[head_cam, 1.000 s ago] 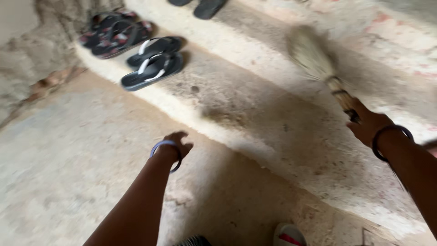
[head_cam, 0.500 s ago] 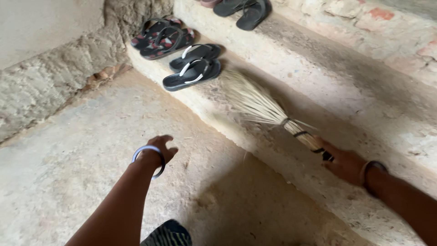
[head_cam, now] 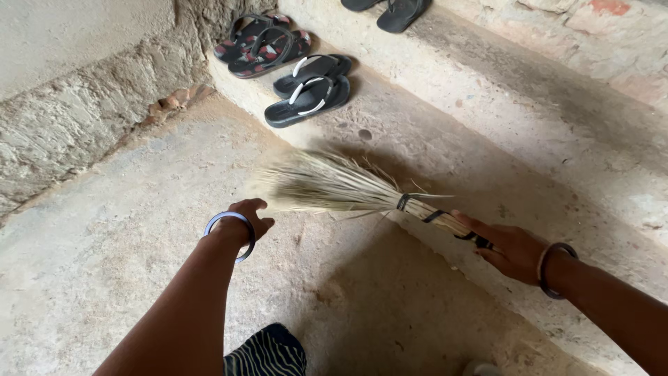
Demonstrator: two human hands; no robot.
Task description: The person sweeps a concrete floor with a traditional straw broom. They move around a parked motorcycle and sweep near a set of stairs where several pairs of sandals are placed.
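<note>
Seemingly only the head view is offering anything: the right hand [head_cam: 511,247] is gripping the bound handle of the grass broom [head_cam: 348,188], whose long axis is running leftward from those fingers, bristles fanning over the lip of the step [head_cam: 431,139] onto the lower floor [head_cam: 104,230]. The left hand [head_cam: 245,219], loosely curled and holding nothing, is hovering just beside the bristle tips, well short of the black sandals [head_cam: 311,94].

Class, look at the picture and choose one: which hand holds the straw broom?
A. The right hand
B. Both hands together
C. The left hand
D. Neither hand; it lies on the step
A. The right hand grips the bound handle end of the straw broom, while the left hand hangs open over the floor, apart from the bristles.
</note>
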